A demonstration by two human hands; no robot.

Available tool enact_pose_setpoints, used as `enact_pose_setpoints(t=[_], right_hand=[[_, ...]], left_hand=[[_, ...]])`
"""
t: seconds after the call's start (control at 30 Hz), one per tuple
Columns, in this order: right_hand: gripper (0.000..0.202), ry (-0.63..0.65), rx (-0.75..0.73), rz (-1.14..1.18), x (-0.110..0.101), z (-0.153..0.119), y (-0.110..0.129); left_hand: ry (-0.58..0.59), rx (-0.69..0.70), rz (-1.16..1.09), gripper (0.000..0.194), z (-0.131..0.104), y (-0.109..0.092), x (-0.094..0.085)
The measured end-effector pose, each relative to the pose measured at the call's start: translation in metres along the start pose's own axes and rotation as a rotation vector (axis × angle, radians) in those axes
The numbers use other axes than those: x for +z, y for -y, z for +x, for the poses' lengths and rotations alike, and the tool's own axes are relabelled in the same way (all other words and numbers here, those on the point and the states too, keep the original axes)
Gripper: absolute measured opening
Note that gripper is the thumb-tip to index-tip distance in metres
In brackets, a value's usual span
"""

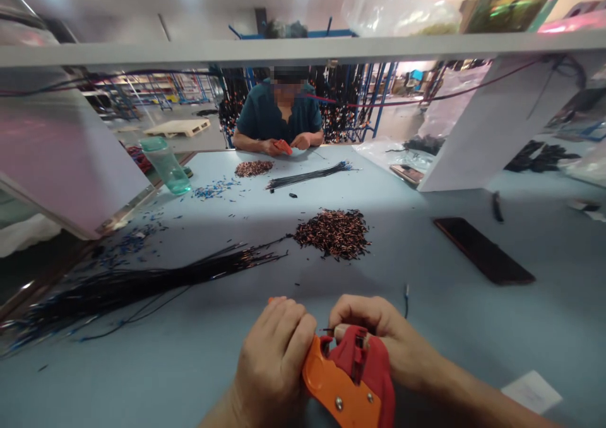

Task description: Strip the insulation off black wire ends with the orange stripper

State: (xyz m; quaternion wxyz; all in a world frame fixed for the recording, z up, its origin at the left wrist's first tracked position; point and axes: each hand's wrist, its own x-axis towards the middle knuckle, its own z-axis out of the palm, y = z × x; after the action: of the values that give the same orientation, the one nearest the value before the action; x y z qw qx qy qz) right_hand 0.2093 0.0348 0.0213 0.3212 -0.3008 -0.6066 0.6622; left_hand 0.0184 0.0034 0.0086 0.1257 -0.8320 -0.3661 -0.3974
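My left hand (274, 352) is wrapped round the handles of an orange and red wire stripper (350, 377) at the bottom centre. Just right of it, my right hand (383, 327) pinches a thin black wire (326, 330) by the tool's red jaws; most of the wire is hidden. Beyond both hands lies a heap of small black and copper pieces (334, 233). A long bundle of black wires (156, 283) stretches across the left of the table, its bare ends towards the heap.
A dark phone (483, 250) lies at the right, near a short black wire (406, 300) and a white paper (533, 390). Blue scraps (132, 242) and a green cup (165, 166) are at the left. A shelf (303, 50) spans above; a person (279, 115) sits opposite with an orange tool.
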Motion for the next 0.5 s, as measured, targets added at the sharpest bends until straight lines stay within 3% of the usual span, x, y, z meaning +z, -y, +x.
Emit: enact_pose_setpoints(t=[0.5], right_hand=[[0.008,0.012,0.008,-0.119,0.0022,-0.0026,0.0061]], left_hand=[[0.006,0.037,0.135,0.019,0.0000,0.0039,-0.0016]])
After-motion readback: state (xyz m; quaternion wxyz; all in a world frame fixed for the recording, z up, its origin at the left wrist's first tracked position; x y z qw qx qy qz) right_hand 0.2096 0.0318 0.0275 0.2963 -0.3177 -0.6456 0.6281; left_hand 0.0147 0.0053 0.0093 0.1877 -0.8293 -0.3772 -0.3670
